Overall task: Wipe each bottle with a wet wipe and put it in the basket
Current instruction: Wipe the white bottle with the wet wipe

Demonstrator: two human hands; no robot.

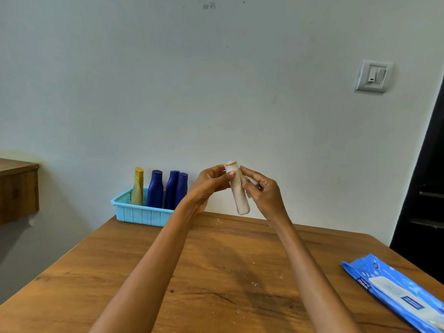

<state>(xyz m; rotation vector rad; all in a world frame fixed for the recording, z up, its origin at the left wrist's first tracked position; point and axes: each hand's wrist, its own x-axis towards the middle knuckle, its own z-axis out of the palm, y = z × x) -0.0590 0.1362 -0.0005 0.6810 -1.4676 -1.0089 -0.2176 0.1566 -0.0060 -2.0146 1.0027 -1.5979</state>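
I hold a slim pale bottle with a white cap and an orange ring up in the air above the far side of the wooden table. My left hand grips it near the cap. My right hand pinches a small crumpled wet wipe against the bottle's upper right side. A light blue plastic basket stands at the table's far left edge by the wall. In it stand a yellow bottle and three dark blue bottles.
A blue pack of wet wipes lies on the table's right side near the front edge. A wooden shelf juts from the left. A light switch is on the wall, and a dark door frame stands at the right.
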